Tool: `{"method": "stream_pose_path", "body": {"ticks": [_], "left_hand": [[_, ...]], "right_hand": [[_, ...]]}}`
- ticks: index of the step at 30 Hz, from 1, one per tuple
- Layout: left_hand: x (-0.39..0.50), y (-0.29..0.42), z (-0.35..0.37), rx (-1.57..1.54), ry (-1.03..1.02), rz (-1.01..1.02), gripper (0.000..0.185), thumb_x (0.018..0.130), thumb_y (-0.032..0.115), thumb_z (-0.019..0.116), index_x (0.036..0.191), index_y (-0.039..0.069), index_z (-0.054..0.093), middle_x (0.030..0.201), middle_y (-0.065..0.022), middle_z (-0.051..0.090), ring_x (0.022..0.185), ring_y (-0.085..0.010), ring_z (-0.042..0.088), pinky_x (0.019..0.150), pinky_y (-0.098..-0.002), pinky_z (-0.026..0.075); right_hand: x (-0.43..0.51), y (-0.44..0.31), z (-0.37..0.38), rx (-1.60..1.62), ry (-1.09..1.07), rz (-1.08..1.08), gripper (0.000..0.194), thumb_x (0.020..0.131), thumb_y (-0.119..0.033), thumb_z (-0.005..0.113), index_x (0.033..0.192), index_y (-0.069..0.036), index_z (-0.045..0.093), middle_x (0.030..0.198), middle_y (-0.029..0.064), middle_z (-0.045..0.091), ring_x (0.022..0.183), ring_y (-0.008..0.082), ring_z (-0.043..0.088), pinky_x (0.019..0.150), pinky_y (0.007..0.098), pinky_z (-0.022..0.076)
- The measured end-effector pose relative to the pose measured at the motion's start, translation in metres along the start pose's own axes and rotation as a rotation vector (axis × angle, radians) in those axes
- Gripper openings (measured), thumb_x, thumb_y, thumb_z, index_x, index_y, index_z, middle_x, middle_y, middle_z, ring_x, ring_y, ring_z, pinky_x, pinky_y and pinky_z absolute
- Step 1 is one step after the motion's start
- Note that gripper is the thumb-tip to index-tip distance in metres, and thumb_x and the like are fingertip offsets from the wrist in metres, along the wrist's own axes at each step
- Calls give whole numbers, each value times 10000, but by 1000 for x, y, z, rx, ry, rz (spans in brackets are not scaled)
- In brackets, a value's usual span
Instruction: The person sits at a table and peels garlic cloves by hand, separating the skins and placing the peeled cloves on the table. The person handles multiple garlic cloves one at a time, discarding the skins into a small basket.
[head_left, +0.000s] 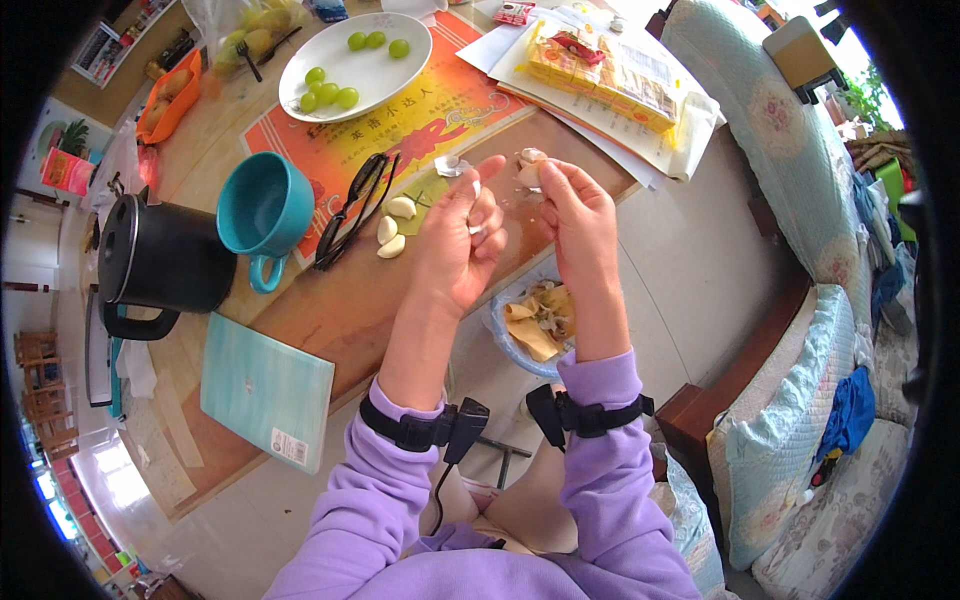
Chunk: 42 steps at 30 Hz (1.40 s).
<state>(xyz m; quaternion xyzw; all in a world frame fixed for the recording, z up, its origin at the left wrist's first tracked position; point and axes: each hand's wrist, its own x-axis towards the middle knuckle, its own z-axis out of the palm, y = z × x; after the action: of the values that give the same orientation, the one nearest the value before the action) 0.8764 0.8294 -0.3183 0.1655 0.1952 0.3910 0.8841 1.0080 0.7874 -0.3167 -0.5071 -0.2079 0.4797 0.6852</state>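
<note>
My right hand (581, 206) pinches an unpeeled garlic clove (529, 175) between thumb and fingertips, above the table edge. Another piece of unpeeled garlic (532, 155) lies right behind it. My left hand (465, 240) has curled fingers and a forefinger pointing towards the right hand. Small whitish bits show at its thumb and fingers; what lies inside the curl is hidden. Left of that hand are several peeled garlic cloves (388, 230), one on a yellow-green patch of the printed sheet. A loose piece of garlic skin (451, 166) rests just beyond the left hand.
Below the table edge stands a lined bin (501, 341) holding peels and brown paper. Leftward are eyeglasses (352, 210), a teal mug (262, 202), a black kettle (172, 255) and a pale-blue notebook (262, 382). Farther back are a plate (352, 49) of grapes and packaged food (600, 75) on papers.
</note>
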Motion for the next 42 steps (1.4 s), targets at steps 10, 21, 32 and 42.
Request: {"method": "stream_pose_path", "body": {"ticks": [10,21,32,42], "left_hand": [[5,1,1,-197,145,72,361,1026,246,350,1258,8,491,1049,-117,576,979,-216,571,891,-363,500],[2,-18,5,-198,43,19,283,1017,137,316,1218,35,487,973,-69,538,987,-206,541,914,-371,471],[-2,-69,14,-406,30,-280,184,1017,188,352,973,69,484,610,30,331,464,-82,274,408,-229,243],[-24,-164,-1,1347,-211,183,524,886,290,606,1260,-43,453,1193,-229,518,1139,-340,489,968,-421,382]], "right_hand": [[-14,-5,9,-445,-118,-359,201,839,-101,678,984,36,649,871,82,675,773,116,623,667,253,495],[-36,-12,15,-992,-182,-402,197,779,-129,675,881,29,618,768,177,651,696,261,666,644,333,512],[-52,-72,-60,-471,-147,-88,115,856,-101,594,890,6,620,680,-33,546,558,32,450,483,197,357],[-50,-76,-90,-384,-79,-63,139,860,-117,505,880,4,571,635,-42,447,504,-3,304,427,159,219]]}}
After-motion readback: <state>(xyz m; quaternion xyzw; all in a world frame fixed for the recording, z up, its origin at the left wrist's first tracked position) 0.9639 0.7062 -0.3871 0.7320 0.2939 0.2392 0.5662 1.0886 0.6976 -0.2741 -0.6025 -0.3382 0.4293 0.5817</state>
